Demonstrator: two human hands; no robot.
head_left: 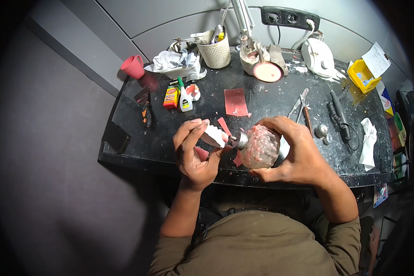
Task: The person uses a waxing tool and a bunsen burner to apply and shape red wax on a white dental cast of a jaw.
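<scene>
Between the fingers and thumb of my left hand (193, 156) is a white plaster dental model (213, 136) with pink wax at its right end. My right hand (296, 149) is wrapped round a glass spirit lamp (261, 148) spattered with pink wax. The lamp lies tilted on its side in the air, its metal collar and wick tube pointing left at the model. The tip of the tube is at or very near the pink part; whether they touch, and whether a flame burns, I cannot tell. Pink wax strips (223, 125) lie on the bench beneath.
On the black bench (165, 133) are a pink wax sheet (236, 102), a glue bottle (185, 98), a knife (146, 110), metal pliers (300, 103), a corded handpiece (339, 112) and crumpled tissue (368, 143). Behind stand a pink mug (133, 67), a woven pot (216, 54) and a yellow bin (362, 77).
</scene>
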